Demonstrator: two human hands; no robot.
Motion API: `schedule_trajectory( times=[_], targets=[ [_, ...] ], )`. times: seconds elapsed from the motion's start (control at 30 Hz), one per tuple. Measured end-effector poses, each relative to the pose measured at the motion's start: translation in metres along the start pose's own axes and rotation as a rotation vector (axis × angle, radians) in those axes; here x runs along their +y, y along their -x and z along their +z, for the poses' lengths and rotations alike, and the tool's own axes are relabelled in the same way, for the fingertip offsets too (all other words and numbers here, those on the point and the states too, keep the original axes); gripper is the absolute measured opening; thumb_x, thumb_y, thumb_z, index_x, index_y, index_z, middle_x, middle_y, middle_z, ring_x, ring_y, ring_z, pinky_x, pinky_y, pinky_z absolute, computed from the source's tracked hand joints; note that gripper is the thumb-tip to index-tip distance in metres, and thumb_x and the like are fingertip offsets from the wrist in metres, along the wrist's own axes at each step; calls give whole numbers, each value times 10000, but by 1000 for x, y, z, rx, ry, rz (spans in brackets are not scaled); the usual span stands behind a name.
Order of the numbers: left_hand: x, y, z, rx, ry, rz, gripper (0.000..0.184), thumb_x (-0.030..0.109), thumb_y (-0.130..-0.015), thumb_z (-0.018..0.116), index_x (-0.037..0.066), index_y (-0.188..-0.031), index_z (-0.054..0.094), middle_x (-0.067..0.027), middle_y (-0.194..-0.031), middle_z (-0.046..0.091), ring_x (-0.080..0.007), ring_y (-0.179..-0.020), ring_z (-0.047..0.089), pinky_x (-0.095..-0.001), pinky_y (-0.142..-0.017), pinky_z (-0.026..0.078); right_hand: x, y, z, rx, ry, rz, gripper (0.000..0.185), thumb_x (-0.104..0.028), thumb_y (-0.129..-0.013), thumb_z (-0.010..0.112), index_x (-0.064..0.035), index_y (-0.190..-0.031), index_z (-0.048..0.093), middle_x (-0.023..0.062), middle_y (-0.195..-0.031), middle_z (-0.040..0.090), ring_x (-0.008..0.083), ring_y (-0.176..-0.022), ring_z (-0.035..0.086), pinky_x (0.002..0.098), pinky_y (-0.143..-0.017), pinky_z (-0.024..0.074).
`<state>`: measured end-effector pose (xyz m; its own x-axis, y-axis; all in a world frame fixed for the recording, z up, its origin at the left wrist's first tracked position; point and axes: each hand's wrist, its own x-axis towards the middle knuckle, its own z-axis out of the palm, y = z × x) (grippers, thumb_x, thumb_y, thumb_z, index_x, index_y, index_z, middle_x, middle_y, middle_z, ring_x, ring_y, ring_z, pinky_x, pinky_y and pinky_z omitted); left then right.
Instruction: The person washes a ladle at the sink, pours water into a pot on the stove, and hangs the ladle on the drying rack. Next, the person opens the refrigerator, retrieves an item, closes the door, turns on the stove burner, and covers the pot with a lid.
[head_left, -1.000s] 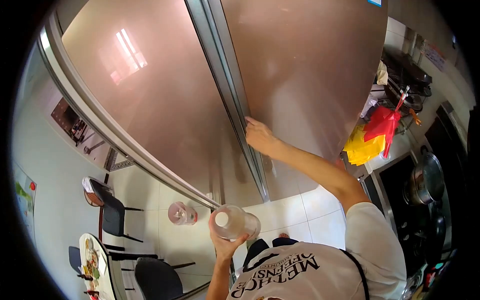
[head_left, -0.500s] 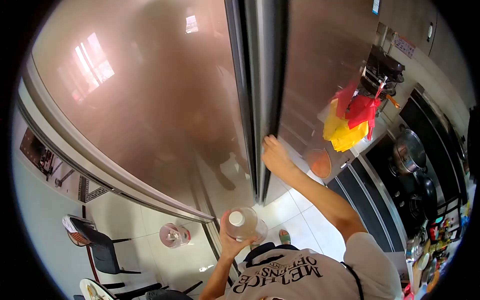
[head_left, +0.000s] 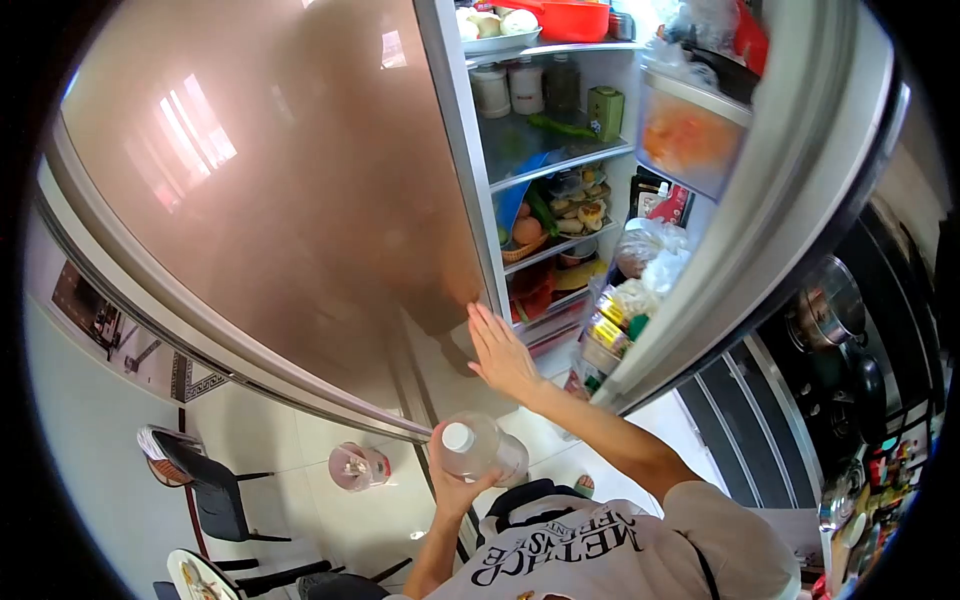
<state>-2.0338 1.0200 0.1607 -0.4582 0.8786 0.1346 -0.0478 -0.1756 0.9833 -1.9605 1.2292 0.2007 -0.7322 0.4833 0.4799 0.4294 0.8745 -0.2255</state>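
Observation:
A clear bottle with a white cap (head_left: 470, 448) is held upright in my left hand (head_left: 458, 488), its fingers around the bottle. My right hand (head_left: 503, 358) has its fingers stretched out and holds nothing; it is beside the edge of the closed left fridge door (head_left: 300, 200). The right fridge door (head_left: 800, 200) stands open. Inside the fridge are a red pot (head_left: 572, 20), jars (head_left: 525, 87), a green box (head_left: 605, 112) and vegetables (head_left: 542, 212). Bags and packages (head_left: 640, 290) fill the door shelves.
On the left are a pink bin (head_left: 358, 467), a black chair (head_left: 215, 490) and part of a table (head_left: 195, 575). A stove with a metal pot (head_left: 832, 302) and a black pan (head_left: 866, 385) is at the right, with utensils (head_left: 850, 530) lower down.
The right fridge door has swung open, and the shelves inside have come into view. My right hand has let go of the door edge, moved left and down, and spread its fingers.

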Motion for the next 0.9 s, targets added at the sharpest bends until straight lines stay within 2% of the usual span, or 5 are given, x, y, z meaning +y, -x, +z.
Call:
schedule_trajectory(
  times=[0.57, 0.67, 0.7, 0.8, 0.9],
  targets=[
    [22, 33, 10, 63, -14, 54, 993, 100, -484, 871, 26, -1306, 318, -117, -1210, 475, -236, -1124, 495, -385, -944, 439, -22, -88, -110, 321, 215, -167, 638, -319, -845, 535, 49, -1331, 347, 157, -1450, 255, 271, -1357, 203, 392, -1106, 157],
    [25, 24, 11, 57, 13, -3, 1000, 103, -481, 875, 28, -1307, 317, -114, -1218, 468, -234, -1128, 489, -388, -947, 438, -13, -73, -93, 237, 317, -165, 600, -311, -846, 529, 47, -1305, 386, 167, -1404, 337, 279, -1340, 237, 414, -1103, 160],
    [21, 20, 11, 54, 22, 3, 1002, 104, -479, 876, 31, -1308, 317, -113, -1221, 465, -232, -1131, 487, -387, -949, 437, -14, -49, -89, 257, 220, -162, 455, -235, -828, 575, 41, -1181, 500, 165, -1266, 473, 298, -1219, 398, 441, -1063, 236],
    [13, 8, 14, 22, 51, 6, 1011, 107, -477, 878, 39, -1314, 315, -109, -1230, 457, -226, -1138, 479, -385, -955, 431, 18, 60, -48, 65, -135, 164, 299, -261, -869, 531, -62, -1087, 580, 127, -932, 625, 287, -840, 584, 453, -896, 398],
    [13, -13, 20, -52, 15, 25, 1022, 102, -479, 878, 39, -1324, 307, -106, -1232, 460, -225, -1139, 479, -380, -965, 419, 72, 230, -8, -266, -718, 919, 378, -288, -855, 558, -25, -1124, 528, 153, -820, 637, 287, -688, 617, 389, -615, 480]
  ],
)
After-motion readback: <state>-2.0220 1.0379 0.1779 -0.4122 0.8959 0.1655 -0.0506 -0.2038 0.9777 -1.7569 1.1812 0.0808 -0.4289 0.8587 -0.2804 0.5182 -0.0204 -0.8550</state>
